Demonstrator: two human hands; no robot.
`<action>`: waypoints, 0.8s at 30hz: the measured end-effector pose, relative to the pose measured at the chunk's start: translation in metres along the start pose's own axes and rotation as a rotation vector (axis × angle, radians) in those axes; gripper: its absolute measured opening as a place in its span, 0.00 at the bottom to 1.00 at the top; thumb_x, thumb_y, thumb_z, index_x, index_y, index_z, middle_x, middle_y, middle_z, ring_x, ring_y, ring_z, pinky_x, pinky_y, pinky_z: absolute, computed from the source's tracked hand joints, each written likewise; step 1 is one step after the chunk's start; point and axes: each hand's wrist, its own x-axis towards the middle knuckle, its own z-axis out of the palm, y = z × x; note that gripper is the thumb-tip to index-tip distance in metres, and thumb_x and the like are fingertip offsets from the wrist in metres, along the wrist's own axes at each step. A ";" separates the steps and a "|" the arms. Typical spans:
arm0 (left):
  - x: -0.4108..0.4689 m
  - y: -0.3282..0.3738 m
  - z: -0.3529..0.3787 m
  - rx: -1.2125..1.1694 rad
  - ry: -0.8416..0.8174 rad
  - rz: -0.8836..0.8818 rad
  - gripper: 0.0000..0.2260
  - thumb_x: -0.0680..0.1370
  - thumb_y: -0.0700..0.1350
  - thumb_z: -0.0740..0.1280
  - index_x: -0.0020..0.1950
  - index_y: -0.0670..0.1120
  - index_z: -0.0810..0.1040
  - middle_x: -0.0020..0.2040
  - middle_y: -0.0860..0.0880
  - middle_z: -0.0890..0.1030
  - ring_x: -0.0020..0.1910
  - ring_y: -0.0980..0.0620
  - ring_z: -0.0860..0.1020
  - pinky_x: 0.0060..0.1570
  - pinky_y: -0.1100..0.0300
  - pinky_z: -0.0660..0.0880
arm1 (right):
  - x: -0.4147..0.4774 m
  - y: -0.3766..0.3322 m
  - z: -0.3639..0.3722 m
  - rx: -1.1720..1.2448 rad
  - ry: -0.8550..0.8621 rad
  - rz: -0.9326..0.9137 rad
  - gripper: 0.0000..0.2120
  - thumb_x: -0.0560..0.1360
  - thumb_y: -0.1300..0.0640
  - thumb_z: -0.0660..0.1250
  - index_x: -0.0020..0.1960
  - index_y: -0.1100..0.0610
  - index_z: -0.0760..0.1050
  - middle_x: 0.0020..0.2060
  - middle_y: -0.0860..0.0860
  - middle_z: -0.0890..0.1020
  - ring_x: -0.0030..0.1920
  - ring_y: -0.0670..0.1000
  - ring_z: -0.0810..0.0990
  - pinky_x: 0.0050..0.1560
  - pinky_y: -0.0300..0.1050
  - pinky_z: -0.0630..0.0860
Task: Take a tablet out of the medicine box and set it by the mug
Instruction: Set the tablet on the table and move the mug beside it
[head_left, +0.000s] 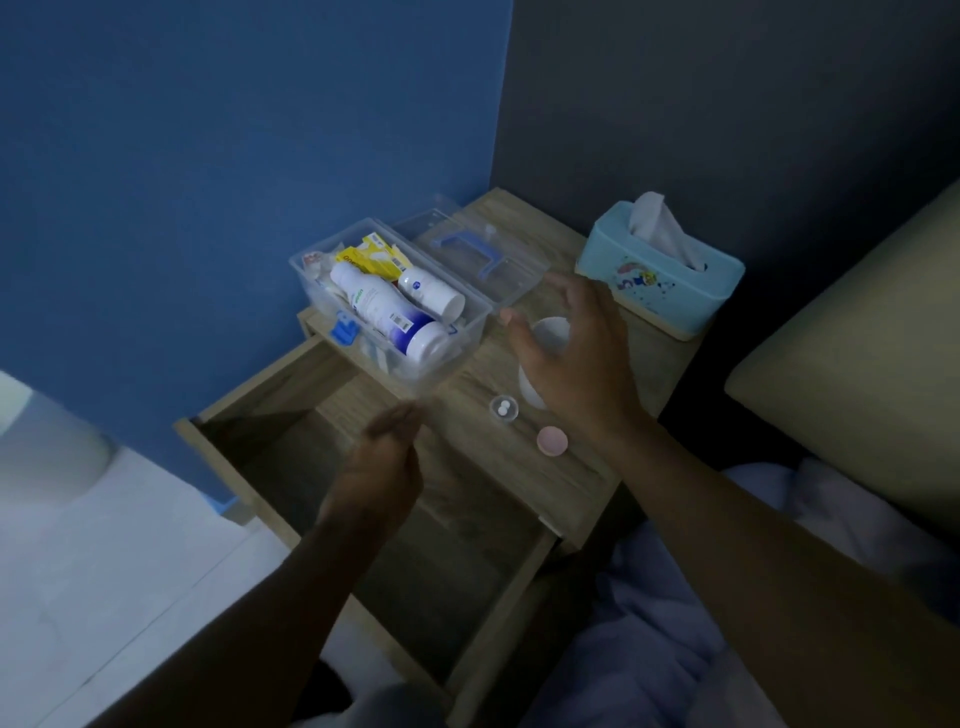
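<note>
The counter (566, 483), a wooden bedside unit with its drawer (332, 467) pulled out, carried everything. The clear medicine box (467, 325) sat lidless just beyond the left hand (382, 462), its long axis running away from that hand toward the far wall; the white bottles (387, 312) inside lay on their sides along the same line. Its lid (483, 254) rested behind the right hand (571, 353), and a blue tissue box (660, 270) stood past that hand's outer side. The right hand was spread wide, fingers splayed, hovering over the white mug (550, 335) and gripping nothing; whether it touched the rim could not be told. The left hand, blurred, hung over the drawer with fingers loosely together, apparently empty. Between the two hands sat a small clear cup (504, 409) holding two white tablets (503, 410), just beside the mug, with a pink round cap (552, 441) nearer the right wrist.
</note>
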 end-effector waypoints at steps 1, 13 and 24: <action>-0.001 -0.007 -0.006 0.004 0.044 -0.025 0.17 0.79 0.40 0.60 0.67 0.48 0.70 0.64 0.45 0.76 0.59 0.52 0.77 0.59 0.56 0.75 | 0.001 -0.008 0.007 0.057 0.004 0.027 0.24 0.75 0.41 0.69 0.65 0.51 0.73 0.60 0.48 0.78 0.58 0.44 0.76 0.48 0.30 0.70; 0.068 -0.036 -0.058 0.185 0.094 -0.084 0.40 0.74 0.38 0.64 0.79 0.47 0.43 0.80 0.47 0.42 0.78 0.48 0.41 0.76 0.48 0.46 | 0.108 -0.030 0.085 0.132 -0.028 0.722 0.34 0.80 0.46 0.62 0.78 0.63 0.56 0.76 0.62 0.63 0.73 0.61 0.68 0.66 0.53 0.70; 0.075 -0.037 -0.052 0.188 0.001 -0.112 0.42 0.74 0.36 0.65 0.79 0.46 0.39 0.80 0.46 0.40 0.78 0.47 0.41 0.76 0.48 0.49 | 0.134 -0.017 0.052 0.859 -0.154 0.844 0.25 0.84 0.45 0.50 0.70 0.58 0.73 0.67 0.61 0.78 0.61 0.60 0.79 0.67 0.60 0.74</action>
